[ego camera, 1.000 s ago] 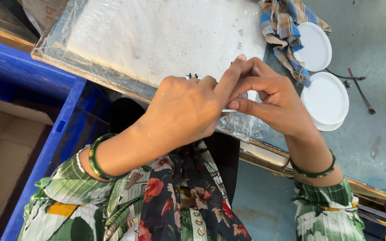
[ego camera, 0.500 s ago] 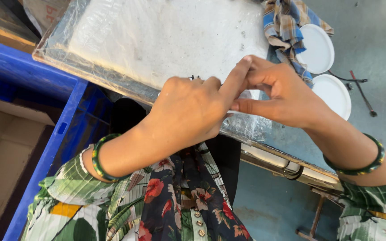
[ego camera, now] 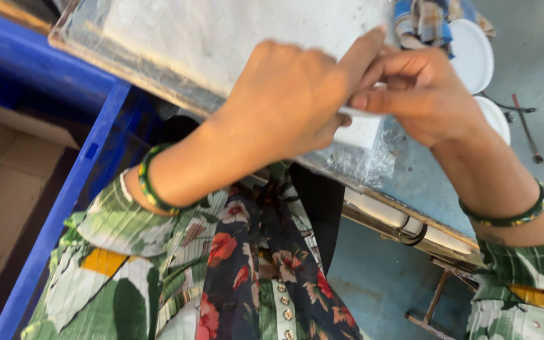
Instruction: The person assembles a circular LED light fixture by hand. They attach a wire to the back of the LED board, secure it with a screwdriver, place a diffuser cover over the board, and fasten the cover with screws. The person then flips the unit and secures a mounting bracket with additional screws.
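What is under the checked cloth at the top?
The checked cloth lies partly over a round white lid; a second white lid lies beside it. The cloth covers part of the first lid, so what's beneath there stays hidden.

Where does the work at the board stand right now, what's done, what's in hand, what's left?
Done: two white round lids lie beside the checked cloth. In hand: left hand and right hand meet over the plastic-covered white board, pinching a small white piece between the fingers. What it is stays blurred. Left: I cannot tell; nothing else waiting is visible.
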Motion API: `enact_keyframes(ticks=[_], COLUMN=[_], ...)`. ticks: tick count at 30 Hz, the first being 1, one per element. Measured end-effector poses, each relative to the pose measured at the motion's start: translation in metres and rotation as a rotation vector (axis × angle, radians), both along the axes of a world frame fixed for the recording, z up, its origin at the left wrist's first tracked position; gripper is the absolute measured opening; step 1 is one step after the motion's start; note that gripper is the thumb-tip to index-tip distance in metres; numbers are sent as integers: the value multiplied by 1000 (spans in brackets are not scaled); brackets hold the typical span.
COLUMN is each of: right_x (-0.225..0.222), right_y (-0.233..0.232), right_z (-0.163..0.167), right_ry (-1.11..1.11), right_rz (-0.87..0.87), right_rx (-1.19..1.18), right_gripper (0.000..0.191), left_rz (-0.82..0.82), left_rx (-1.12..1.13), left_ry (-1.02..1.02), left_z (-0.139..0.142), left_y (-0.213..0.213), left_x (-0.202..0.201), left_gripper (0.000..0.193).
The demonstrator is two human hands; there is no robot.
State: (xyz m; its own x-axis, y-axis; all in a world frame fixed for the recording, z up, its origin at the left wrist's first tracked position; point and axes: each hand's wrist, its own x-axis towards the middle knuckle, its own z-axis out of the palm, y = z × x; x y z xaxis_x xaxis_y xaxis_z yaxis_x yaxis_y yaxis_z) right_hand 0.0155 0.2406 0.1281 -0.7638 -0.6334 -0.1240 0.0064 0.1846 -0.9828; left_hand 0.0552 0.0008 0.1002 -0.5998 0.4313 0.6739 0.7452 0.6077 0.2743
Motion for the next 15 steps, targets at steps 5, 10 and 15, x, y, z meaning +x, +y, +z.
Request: enact_keyframes(ticks=[5, 10, 15], right_x=[-6, -13, -22], right_y=[3, 11, 18], right_z=[-13, -19, -25], right_ry=[3, -93, -162], right_rz=[11, -29, 9], right_rx=[-171, -205, -201], right_gripper=[8, 10, 8], left_rz=[4, -30, -10], left_rx=[83, 114, 84], left_ry=[177, 153, 194], left_z=[-3, -6, -7], left_y=[-6, -5, -5], left_x=[-12, -17, -12], left_gripper=[67, 62, 76])
